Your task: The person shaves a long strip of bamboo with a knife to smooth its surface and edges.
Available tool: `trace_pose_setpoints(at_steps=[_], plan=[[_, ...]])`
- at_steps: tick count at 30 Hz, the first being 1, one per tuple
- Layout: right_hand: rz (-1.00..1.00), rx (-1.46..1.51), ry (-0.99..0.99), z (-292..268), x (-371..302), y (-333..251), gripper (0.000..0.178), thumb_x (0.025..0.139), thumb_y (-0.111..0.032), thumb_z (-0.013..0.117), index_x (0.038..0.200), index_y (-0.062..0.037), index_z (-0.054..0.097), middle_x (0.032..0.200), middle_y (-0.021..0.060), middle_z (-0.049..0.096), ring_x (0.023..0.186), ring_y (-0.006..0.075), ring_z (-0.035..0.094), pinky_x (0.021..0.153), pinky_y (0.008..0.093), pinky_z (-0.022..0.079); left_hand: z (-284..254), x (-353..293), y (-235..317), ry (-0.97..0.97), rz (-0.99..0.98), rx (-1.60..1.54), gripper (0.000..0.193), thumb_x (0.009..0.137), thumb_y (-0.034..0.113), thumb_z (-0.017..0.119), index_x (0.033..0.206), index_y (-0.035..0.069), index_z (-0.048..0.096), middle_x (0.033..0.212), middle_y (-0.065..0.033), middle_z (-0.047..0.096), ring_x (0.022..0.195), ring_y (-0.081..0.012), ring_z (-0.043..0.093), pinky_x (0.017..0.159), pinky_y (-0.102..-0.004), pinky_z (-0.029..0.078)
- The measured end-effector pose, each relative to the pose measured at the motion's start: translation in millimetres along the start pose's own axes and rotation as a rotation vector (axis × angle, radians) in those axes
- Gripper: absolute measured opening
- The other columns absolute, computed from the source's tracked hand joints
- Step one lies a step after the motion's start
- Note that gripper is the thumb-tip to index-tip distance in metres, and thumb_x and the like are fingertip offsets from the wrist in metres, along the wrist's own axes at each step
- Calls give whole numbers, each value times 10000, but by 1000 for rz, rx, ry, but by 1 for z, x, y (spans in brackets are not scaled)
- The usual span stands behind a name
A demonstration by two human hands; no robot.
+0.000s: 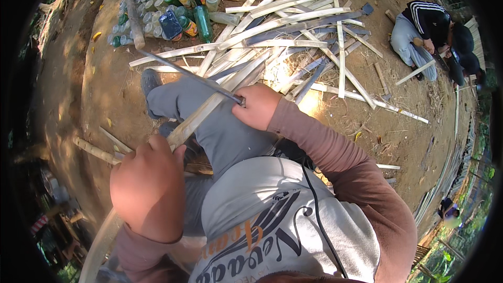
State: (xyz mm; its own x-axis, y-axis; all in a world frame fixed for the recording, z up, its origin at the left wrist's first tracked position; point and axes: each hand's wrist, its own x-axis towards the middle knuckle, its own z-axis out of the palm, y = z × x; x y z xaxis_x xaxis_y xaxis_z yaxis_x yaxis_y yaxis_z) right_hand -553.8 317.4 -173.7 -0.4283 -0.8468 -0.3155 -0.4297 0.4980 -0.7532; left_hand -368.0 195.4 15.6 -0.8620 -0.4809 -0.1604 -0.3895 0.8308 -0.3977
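My left hand (148, 186) is closed round a long pale bamboo strip (196, 120), which slants across my lap from the lower left toward the pile ahead. My right hand (257, 107) is a fist on the near end of a long, thin dark metal blade (191, 75). The blade crosses over the strip just left of that fist. Its far end meets a round wooden piece (135, 21) that looks like a handle; whether the two are joined I cannot tell. My fingers hide the blade's near end.
Many bamboo strips (285, 18) lie heaped on the dirt ahead. Green and clear glass bottles and jars (173, 0) stand beyond at the left. A hammer-like tool (382, 81) lies right of the heap. Another person (427, 36) crouches at the far right, handling a strip.
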Motion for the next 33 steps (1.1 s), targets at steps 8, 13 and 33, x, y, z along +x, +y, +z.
trace_pose_setpoints(at_steps=[8,13,33], plan=[[125,-21,8,-1,8,46,327,884,-296,642,937,12,738,835,253,704,797,432,690,778,485,564,6,-5,-2,47,65,12,358,900,427,764,847,130,571,734,-31,616,715,-226,684,640,-378,523],[-29,169,8,14,-4,12,324,876,-288,655,959,10,749,838,242,714,810,415,703,781,463,566,5,-9,-1,57,55,46,347,915,412,751,849,128,565,739,-36,614,719,-229,679,640,-377,522],[-213,162,-115,-7,-27,-34,286,883,-266,656,927,3,742,772,204,710,715,372,692,708,425,550,15,-6,-1,207,207,162,277,988,319,652,812,155,514,742,2,514,710,-177,576,637,-345,420]])
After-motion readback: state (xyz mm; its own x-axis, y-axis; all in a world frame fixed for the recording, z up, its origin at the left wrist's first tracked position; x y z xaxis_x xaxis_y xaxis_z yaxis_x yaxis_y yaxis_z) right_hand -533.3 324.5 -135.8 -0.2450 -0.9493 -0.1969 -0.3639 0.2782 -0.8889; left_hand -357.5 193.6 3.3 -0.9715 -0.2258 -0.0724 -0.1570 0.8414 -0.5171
